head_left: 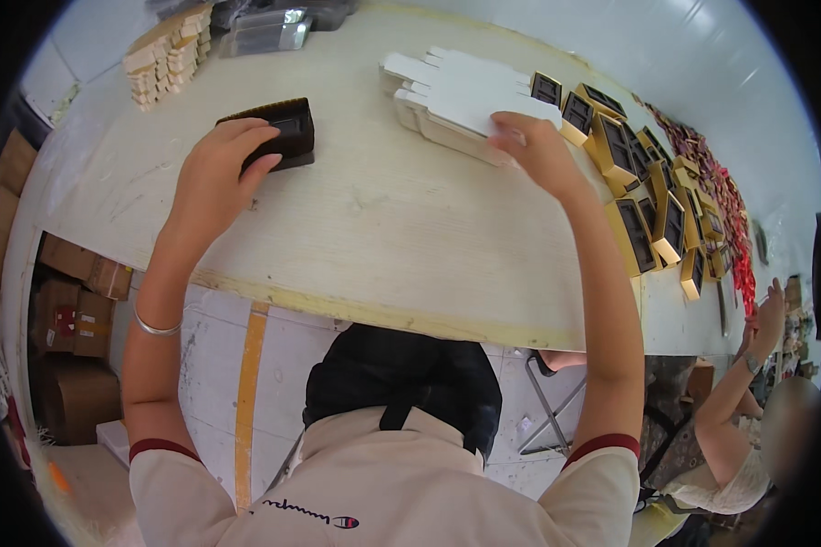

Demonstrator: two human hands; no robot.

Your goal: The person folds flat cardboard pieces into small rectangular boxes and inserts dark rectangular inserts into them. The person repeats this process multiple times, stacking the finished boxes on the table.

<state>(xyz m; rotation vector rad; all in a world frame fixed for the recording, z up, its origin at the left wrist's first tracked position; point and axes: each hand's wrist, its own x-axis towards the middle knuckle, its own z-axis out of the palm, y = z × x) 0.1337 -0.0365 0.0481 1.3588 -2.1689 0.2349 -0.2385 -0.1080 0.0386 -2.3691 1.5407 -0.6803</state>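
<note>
My left hand rests on a stack of black plastic trays at the left of the pale table, fingers curled over its near edge. My right hand lies on a stack of flat white card box blanks at the table's far middle, fingertips pressing the top sheet. Just right of that stack stand several gold boxes with black inserts.
Small tan boxes are piled at the far left, next to a clear plastic package. Red items line the far right edge. Another person sits at the right. Cardboard boxes stand on the floor at left.
</note>
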